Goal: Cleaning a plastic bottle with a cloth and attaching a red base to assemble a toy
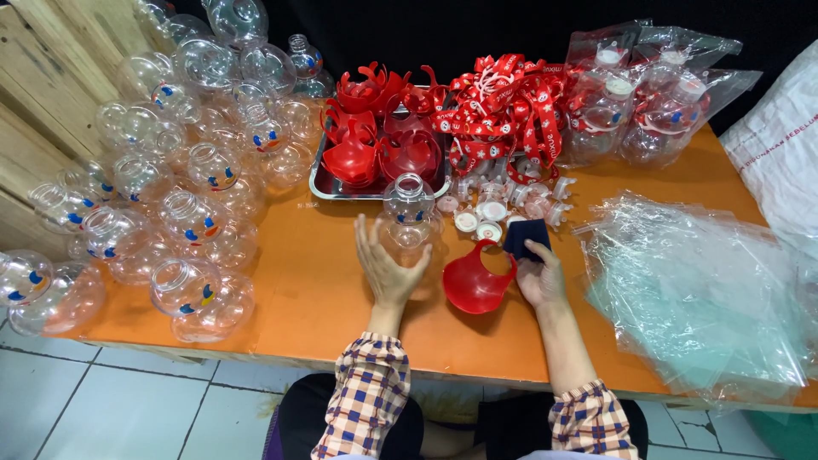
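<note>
Now the left hand is open, palm up and fingers spread, cupped against the near side of a clear bottle that stands upright on the orange table, just in front of the steel tray. The hand steadies the bottle rather than clasping it; no finger wraps round it. The right hand is closed on a dark blue block, thumb over its top, and its fingers also meet the rim of a red collar that lies tilted on the table between the two hands. Whether the collar is truly pinched or only touched, I cannot tell.

Stock sits in groups around the hands, each kind within arm's reach. Empty bottles with blue and yellow marks are heaped to the left against a wooden wall. More red collars fill the tray, and red straps are piled just right of it. Small white caps lie scattered near the bottle. Bagged bottles stand at the far right, and loose clear bags are spread along the right edge, partly overhanging it.
</note>
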